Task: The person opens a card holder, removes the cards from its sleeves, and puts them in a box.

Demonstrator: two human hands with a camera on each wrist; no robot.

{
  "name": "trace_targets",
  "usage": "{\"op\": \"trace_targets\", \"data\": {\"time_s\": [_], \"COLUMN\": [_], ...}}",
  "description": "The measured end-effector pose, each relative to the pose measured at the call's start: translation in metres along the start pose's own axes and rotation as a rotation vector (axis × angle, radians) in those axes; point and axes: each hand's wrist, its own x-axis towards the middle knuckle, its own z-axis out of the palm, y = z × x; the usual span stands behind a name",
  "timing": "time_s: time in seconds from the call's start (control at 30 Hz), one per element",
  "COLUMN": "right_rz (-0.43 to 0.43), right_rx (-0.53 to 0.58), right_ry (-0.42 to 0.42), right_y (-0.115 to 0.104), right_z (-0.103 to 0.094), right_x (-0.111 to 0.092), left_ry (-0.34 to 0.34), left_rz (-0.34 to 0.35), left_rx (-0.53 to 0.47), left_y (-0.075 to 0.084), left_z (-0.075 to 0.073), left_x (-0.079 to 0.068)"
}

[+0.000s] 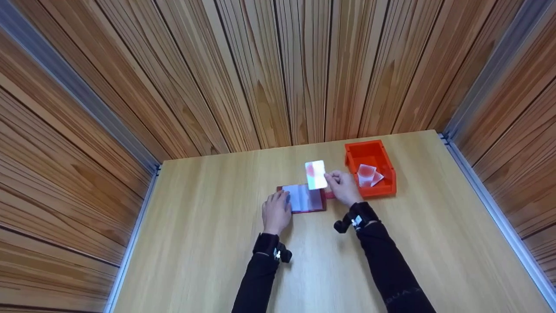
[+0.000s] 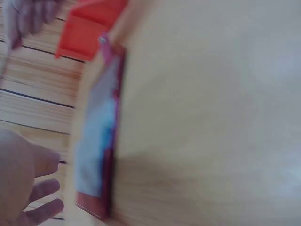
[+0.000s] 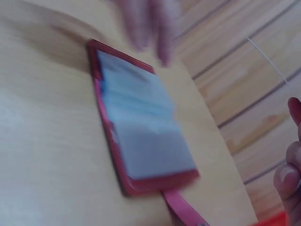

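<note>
A red card holder (image 1: 309,200) lies spread open on the table, its clear plastic sleeves (image 3: 141,117) facing up and a pink snap strap (image 3: 183,207) sticking out at its right end. My right hand (image 1: 344,186) pinches a white card (image 1: 316,174) with a reddish patch by its edge, above the holder's far right side. Seen edge-on in the right wrist view, that card (image 3: 267,60) is a thin pale line. Over the holder's left end is my left hand (image 1: 276,213), fingers loosely extended and gripping nothing; the left wrist view shows those fingers (image 2: 44,189) apart from the sleeves.
An orange-red plastic bin (image 1: 369,150) stands to the right of the holder, near the table's back edge. Inside it lie a few reddish-white cards (image 1: 366,174). Wood-plank walls (image 1: 278,78) with metal corner frames surround the wooden table (image 1: 208,234).
</note>
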Motion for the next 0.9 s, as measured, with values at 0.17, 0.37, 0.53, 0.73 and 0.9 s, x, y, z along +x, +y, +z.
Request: {"op": "trace_targets", "data": {"time_s": [0.17,0.37,0.53,0.73,0.9], "right_rz": [-0.02,0.01,0.061,0.092,0.127], "right_rx": [0.017,0.031,0.05,0.008,-0.117], "right_ry": [0.056,0.143,0.215,0.343,0.472], "right_y": [0.004,0.008,0.017,0.036,0.049], "right_z": [-0.026,-0.059,-0.083,-0.099,-0.104], "right_x": [0.003,0.006,0.007,0.004,0.0], "left_ry": [-0.064,-0.054,-0.071,-0.055,-0.046], "left_rz": [-0.022,-0.007,-0.011,0.014,0.036], "left_rx": [0.03,0.029,0.038,0.062,0.05], "left_y": [-0.011,-0.014,-0.013,-0.014,-0.014], "left_z": [0.009,0.011,0.009,0.009,0.011], "left_x": [-0.008,-0.01,-0.01,-0.011,-0.012]}}
